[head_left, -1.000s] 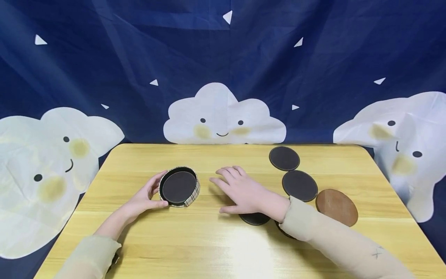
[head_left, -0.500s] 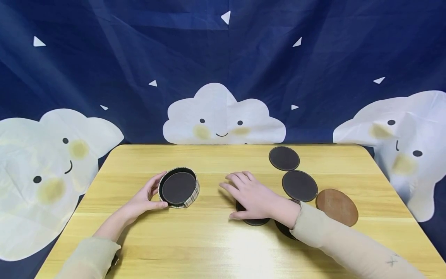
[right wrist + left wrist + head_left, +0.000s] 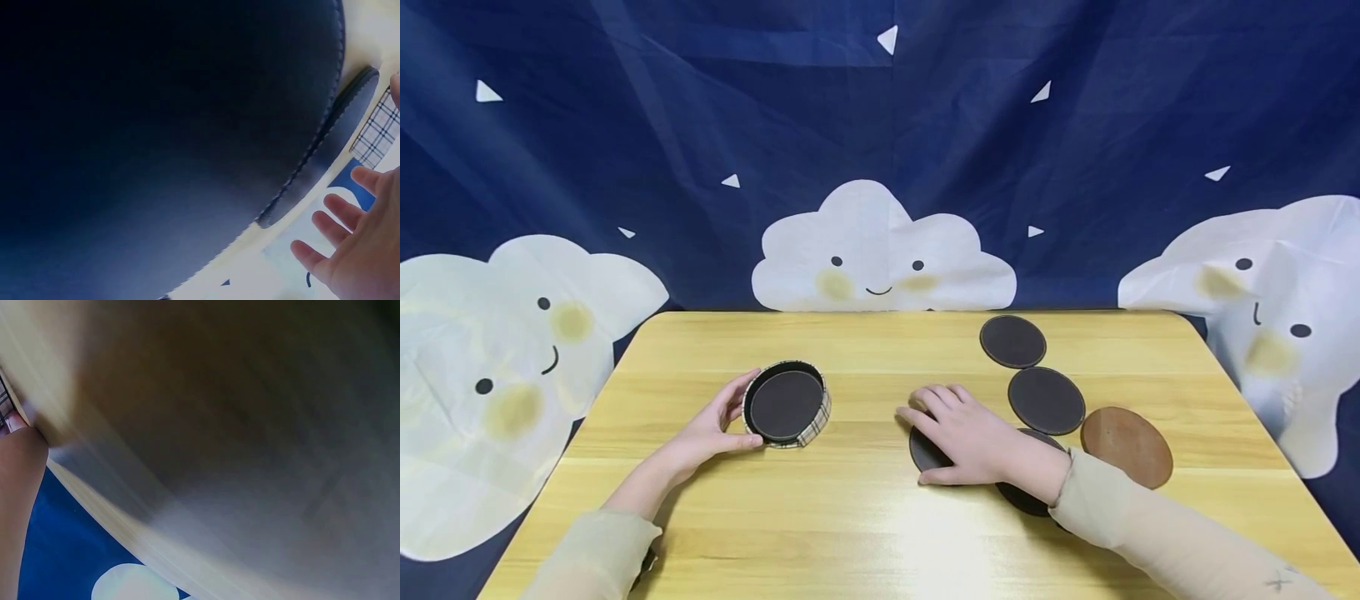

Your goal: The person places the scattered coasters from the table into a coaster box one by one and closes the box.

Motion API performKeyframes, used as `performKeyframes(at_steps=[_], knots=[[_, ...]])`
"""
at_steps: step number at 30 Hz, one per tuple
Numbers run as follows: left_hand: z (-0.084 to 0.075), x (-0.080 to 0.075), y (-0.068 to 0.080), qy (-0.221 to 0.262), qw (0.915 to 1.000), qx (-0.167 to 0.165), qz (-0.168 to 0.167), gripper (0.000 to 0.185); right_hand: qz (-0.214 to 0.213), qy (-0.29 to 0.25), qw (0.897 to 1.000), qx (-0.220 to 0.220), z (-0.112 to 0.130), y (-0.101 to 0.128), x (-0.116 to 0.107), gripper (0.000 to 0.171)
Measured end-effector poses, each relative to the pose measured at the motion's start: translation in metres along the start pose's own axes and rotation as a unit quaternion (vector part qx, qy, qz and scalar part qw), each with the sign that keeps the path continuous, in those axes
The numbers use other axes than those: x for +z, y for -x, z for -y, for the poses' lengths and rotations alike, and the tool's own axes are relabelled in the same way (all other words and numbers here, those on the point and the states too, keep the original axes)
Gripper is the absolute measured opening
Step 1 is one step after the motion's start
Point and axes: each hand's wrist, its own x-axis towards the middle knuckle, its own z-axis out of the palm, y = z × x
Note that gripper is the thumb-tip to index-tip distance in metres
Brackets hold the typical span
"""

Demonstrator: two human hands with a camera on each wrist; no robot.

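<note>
My left hand [image 3: 707,429] grips the near left side of a round plaid coaster holder [image 3: 815,423], thumb in front and fingers behind. Inside the holder lies a black round coaster [image 3: 786,404]. My right hand [image 3: 966,437] is spread low over another black coaster [image 3: 927,454], partly covering it. Under the right wrist, a further black coaster [image 3: 1024,500] shows its edges. In the right wrist view, the fingers [image 3: 344,234] are apart and nearly straight, with a stitched black coaster [image 3: 156,125] filling the left side. The left wrist view shows mostly blurred tabletop.
Two black coasters, one at the back [image 3: 1012,341] and one nearer [image 3: 1046,401], lie flat on the wooden table [image 3: 820,517]. A brown coaster [image 3: 1126,446] lies right of them. Behind the table hangs a blue cloth [image 3: 880,108] with white clouds.
My right hand has moved right and toward me, from bare table left of the black coaster to over it. My left hand and the coaster holder have stayed put.
</note>
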Motion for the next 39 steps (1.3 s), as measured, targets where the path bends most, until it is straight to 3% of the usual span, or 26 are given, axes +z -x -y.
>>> performKeyframes(at_steps=[10, 39], knots=[[0.002, -0.001, -0.001, -0.01, 0.9999, -0.007, -0.002, 0.105, 0.038, -0.017, 0.999, 0.019, -0.005, 0.013, 0.006, 0.092], [0.003, -0.001, -0.001, 0.006, 1.0, 0.004, -0.002, 0.105, 0.039, -0.044, 0.998, 0.021, -0.006, 0.005, 0.0, 0.083]])
